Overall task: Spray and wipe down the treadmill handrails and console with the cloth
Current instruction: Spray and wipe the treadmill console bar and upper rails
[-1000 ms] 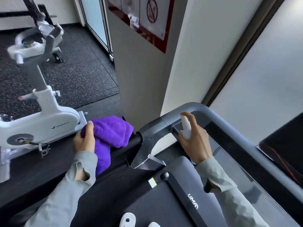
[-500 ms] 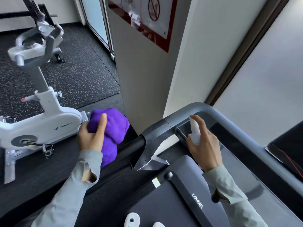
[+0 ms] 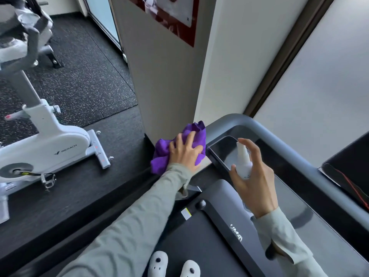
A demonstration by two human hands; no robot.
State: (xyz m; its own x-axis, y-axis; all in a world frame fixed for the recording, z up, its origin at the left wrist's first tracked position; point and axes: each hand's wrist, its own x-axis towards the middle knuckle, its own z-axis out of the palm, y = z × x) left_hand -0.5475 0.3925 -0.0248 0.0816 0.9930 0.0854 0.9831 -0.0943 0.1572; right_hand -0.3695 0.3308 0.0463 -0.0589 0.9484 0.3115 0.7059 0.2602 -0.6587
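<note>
My left hand (image 3: 184, 153) presses a bunched purple cloth (image 3: 159, 156) onto the front left corner of the treadmill, where the dark handrail meets the grey frame (image 3: 265, 128). The handrail itself is hidden under my arm and the cloth. My right hand (image 3: 254, 182) holds a small white spray bottle (image 3: 243, 163) upright over the glossy black console (image 3: 221, 151), with the forefinger on top of the nozzle. The nozzle points toward the console's left end.
A cream pillar (image 3: 165, 84) with a red-edged sign stands right behind the cloth. A white exercise bike (image 3: 48, 144) stands on the floor to the left. My white shoes (image 3: 173, 265) rest on the treadmill belt. Another dark machine (image 3: 349, 168) is at the right edge.
My left hand has carried the cloth rightward along the handrail to the frame corner next to the console. My right hand with the bottle has stayed over the console.
</note>
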